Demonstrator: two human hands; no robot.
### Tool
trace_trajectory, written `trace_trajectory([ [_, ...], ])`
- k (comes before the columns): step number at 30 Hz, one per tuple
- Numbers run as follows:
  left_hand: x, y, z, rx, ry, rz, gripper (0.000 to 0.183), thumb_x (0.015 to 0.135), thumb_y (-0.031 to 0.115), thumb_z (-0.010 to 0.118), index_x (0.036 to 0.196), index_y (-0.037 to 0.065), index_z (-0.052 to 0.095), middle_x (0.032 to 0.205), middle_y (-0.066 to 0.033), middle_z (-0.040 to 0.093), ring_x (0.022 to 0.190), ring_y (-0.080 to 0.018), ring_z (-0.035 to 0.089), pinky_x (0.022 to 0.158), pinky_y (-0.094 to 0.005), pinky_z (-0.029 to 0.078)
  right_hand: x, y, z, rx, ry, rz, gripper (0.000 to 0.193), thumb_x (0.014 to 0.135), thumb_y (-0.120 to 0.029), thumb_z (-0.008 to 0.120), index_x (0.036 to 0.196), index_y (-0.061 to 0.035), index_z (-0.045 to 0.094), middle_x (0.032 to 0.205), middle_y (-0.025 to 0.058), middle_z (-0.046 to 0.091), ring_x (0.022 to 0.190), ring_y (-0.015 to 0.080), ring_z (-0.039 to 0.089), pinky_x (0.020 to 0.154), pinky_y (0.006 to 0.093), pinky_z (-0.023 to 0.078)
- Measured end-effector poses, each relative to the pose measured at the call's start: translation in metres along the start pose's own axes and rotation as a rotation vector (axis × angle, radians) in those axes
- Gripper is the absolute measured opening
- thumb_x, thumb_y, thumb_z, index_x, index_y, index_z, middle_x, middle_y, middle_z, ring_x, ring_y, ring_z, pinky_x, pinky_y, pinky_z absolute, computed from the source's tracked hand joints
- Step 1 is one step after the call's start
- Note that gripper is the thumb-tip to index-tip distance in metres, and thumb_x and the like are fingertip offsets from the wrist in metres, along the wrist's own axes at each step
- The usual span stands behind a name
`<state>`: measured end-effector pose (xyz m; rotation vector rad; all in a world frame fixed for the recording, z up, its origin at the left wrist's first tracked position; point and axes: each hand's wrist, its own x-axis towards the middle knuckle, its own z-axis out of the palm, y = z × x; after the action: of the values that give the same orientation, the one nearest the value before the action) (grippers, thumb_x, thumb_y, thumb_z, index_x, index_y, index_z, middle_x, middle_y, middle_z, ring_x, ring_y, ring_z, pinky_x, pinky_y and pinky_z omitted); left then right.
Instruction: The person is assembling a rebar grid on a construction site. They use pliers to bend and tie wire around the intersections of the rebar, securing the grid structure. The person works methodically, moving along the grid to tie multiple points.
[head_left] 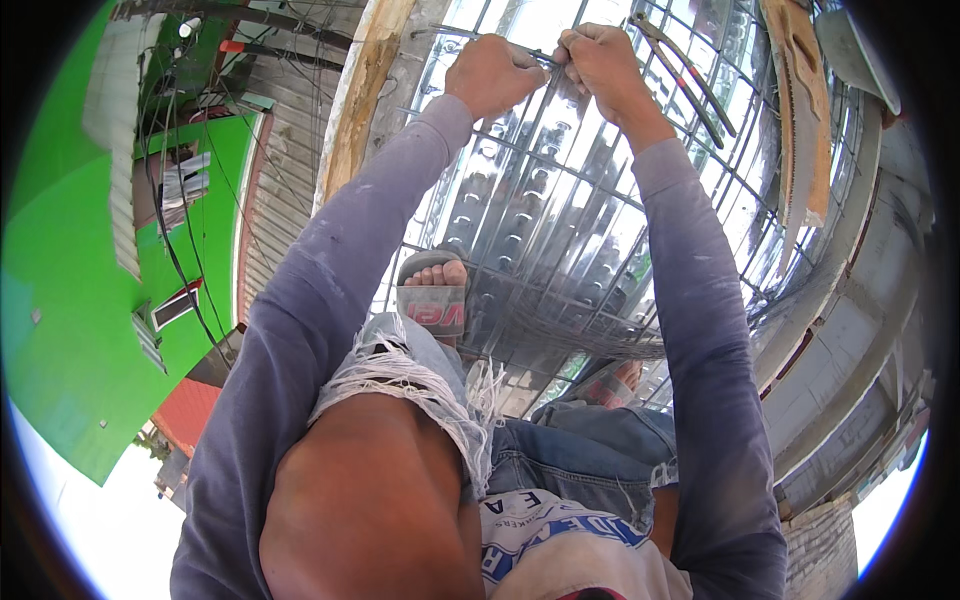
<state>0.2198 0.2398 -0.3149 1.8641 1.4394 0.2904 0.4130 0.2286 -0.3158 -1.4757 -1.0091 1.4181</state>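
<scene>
Nearest, lower centre of frame: a bare knee and frayed jeans; a printed pale shirt at the bottom edge. Grey-blue sleeves run up both sides of the frame. One foot, centre left, wears a grey sandal; the other foot is partly hidden behind the jeans, right of centre.

Just beyond the feet: a loose bundle of thin wire on a grid of dark metal bars. A shiny ribbed sheet shows beneath the grid.

Top centre: left hand and right hand, close together at a dark bar of the grid. Left hand: fingers curled in, knuckles up, against the bar. Right hand: thumb and forefinger drawn together at the same bar, other fingers bent. Cannot tell whether either hand pinches wire; the fingers cover the spot.

Right of the right hand, upper right: long-handled pincers lie on the grid, handles slightly apart. Farther right, a handsaw, blade pointing down the frame.

Upper left: a timber beam edges the work; past it a corrugated roof, hanging cables and a bright green wall.
</scene>
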Motion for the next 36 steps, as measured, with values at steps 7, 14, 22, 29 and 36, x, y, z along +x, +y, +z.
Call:
trace_trajectory([
  [7,0.007,0.017,-0.012,0.061,-0.125,-0.141,0.027,0.078,0.033,0.077,0.095,0.016,0.089,0.081,-0.0087,0.08,0.078,-0.025,0.077,0.079,-0.0379,0.062,-0.028,0.013,-0.015,0.287,0.018,0.048,0.02,0.098,-0.007,0.059,0.086,0.0062,0.068,0.077,0.0117,0.065,0.053,0.0131,0.051,0.049,0.0298,0.044],
  [14,-0.012,0.001,0.0,-0.016,0.055,-0.018,0.028,0.08,0.036,0.076,0.095,0.016,0.088,0.082,-0.0095,0.08,0.082,-0.0276,0.077,0.082,-0.0405,0.062,-0.033,0.03,-0.002,0.633,0.125,0.125,0.019,0.106,-0.008,0.051,0.099,0.0041,0.063,0.086,0.0122,0.066,0.064,0.0137,0.05,0.058,0.0322,0.044],
  [22,-0.043,0.011,0.017,0.025,0.156,0.025,0.032,0.096,0.045,0.071,0.109,0.02,0.087,0.094,-0.0078,0.081,0.091,-0.0298,0.076,0.083,-0.0468,0.058,-0.072,0.045,0.016,0.966,0.259,0.173,0.018,0.109,-0.011,0.05,0.1,0.0014,0.062,0.092,0.0132,0.066,0.066,0.0144,0.048,0.063,0.0316,0.043],
  [29,-0.057,0.019,0.031,0.051,0.213,0.032,0.029,0.101,0.037,0.07,0.118,0.018,0.084,0.105,-0.0061,0.078,0.097,-0.0281,0.075,0.09,-0.0466,0.055,-0.088,0.038,0.04,1.077,0.4,0.161,0.02,0.112,-0.013,0.044,0.103,-0.0018,0.058,0.093,0.0114,0.064,0.069,0.015,0.047,0.065,0.0326,0.043],
  [36,-0.045,0.014,0.023,-0.091,0.158,0.08,0.025,0.099,0.032,0.071,0.107,0.012,0.085,0.099,-0.0106,0.08,0.092,-0.0325,0.075,0.087,-0.0473,0.057,-0.09,0.035,0.049,1.172,0.462,0.198,0.023,0.114,-0.016,0.04,0.104,-0.0022,0.055,0.096,0.0104,0.06,0.071,0.0157,0.047,0.065,0.0326,0.045],
])
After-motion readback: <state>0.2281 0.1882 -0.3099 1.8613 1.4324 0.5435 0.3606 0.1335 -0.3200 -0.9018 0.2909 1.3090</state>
